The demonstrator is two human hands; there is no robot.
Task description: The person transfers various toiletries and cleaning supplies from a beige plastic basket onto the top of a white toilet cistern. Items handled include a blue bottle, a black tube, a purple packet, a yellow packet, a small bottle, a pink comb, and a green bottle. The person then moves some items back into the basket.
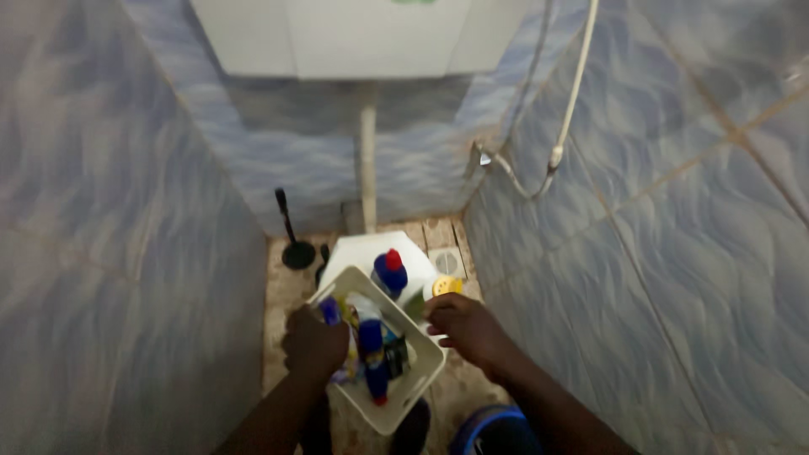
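Blue-tiled walls close in around the white toilet [375, 253] on the speckled floor. Both my forearms reach forward and down. My left hand [313, 344] clenches the near-left rim of a white caddy [421, 371] of cleaning bottles, which sits over the toilet with its long axis running diagonally from far-left to near-right. My right hand [466, 327] is at its right rim, grip wrapped on a yellow-capped bottle [444, 286] standing upright.

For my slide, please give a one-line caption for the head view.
In a blue-tiled toilet stall, both hands, left hand and right hand, hold a white basket of cleaning bottles.
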